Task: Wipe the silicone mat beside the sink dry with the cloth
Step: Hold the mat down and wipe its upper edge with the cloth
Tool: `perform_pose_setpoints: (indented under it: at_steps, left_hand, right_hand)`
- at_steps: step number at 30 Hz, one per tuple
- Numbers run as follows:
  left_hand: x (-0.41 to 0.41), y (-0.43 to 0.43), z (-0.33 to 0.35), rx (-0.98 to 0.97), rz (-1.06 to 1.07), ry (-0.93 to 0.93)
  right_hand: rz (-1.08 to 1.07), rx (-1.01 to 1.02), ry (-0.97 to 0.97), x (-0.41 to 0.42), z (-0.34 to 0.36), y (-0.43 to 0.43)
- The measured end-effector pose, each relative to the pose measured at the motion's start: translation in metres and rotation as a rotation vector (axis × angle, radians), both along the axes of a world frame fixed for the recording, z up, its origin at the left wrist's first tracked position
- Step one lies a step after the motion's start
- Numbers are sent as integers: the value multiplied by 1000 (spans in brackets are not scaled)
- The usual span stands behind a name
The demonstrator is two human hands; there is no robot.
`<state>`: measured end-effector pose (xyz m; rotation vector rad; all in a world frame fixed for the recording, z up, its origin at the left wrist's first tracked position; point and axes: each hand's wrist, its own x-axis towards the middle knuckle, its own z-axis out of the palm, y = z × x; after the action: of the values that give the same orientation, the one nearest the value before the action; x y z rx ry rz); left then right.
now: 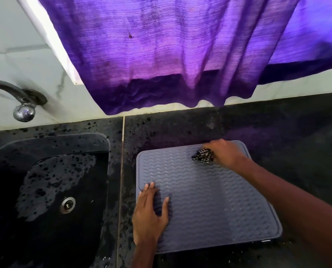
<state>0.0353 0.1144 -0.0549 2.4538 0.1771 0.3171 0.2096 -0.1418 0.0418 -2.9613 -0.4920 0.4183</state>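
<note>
A grey silicone mat [203, 198] with wavy ridges lies flat on the black counter, just right of the sink. My left hand [149, 211] rests flat on the mat's near-left part, fingers spread, holding nothing. My right hand [226, 152] is at the mat's far-right corner, closed on a bunched black-and-white checked cloth [203, 155]. The cloth pokes out to the left of my fingers and presses on the mat. Small water drops glint on the mat's middle and right.
A black sink [51, 190] with a metal drain [67, 205] lies to the left, its basin wet. A metal tap [20, 105] juts from the wall above it. A purple curtain [161, 55] hangs over the counter's back edge. Black counter [296, 142] stretches to the right.
</note>
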Motion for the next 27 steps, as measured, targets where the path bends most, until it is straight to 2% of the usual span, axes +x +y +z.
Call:
perform_pose_setpoints:
  at_steps: [3,8,11,15,23,27]
  left_hand:
    - [0,0,0,-3,4,8]
    - [0,1,0,0,-6,19]
    - [-1,1,-2,-5,-5,32]
    - [-2,1,-2,81,-117,19]
    - [-3,0,0,120,-134,17]
    - [-3,1,0,129,-135,50]
  right_hand:
    - [-51,25,-21,-2,2,-24]
    - [-167,72,61,2,6,-56]
    - [-264,107,28,1,4,-83]
    - [-312,170,-5,-3,-9,-94]
    - [-214,232,-83,0,-25,-76]
    - [-88,222,-112,0,-23,-51]
